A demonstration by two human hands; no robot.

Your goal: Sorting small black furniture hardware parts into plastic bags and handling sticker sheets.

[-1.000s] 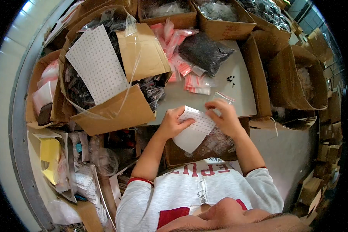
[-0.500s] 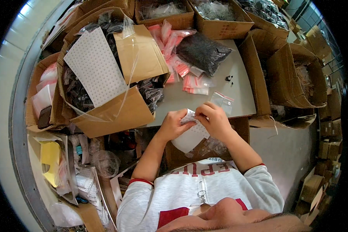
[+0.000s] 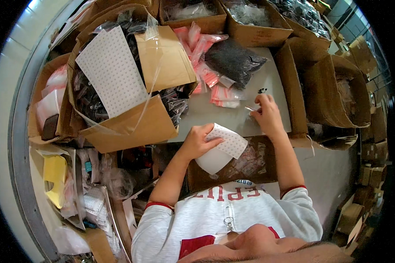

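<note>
My left hand [image 3: 199, 142] grips a white sheet [image 3: 230, 141] covered in rows of small dots, thumb on top. The sheet bends over, its plain white part hanging toward me above an open carton. My right hand [image 3: 269, 117] is over the grey-white tabletop [image 3: 276, 94], fingers closed together and pointing away from me. A small thin piece [image 3: 250, 108] shows at its thumb and fingertips, too small to name. Just beyond those fingers lie a few tiny black parts [image 3: 262, 90].
Red-edged clear zip bags [image 3: 224, 94] and a bag of black pieces [image 3: 235, 61] lie farther back. A carton [image 3: 131, 131] at left holds bagged parts and a larger dotted sheet [image 3: 112, 70]. Cartons [image 3: 294, 87] stand at right; a low carton [image 3: 254, 171] with small bags sits before me.
My right hand has left the sheet and moved right and away, toward the black parts. The clear zip bag no longer shows on the table's near edge. My left hand keeps the sheet.
</note>
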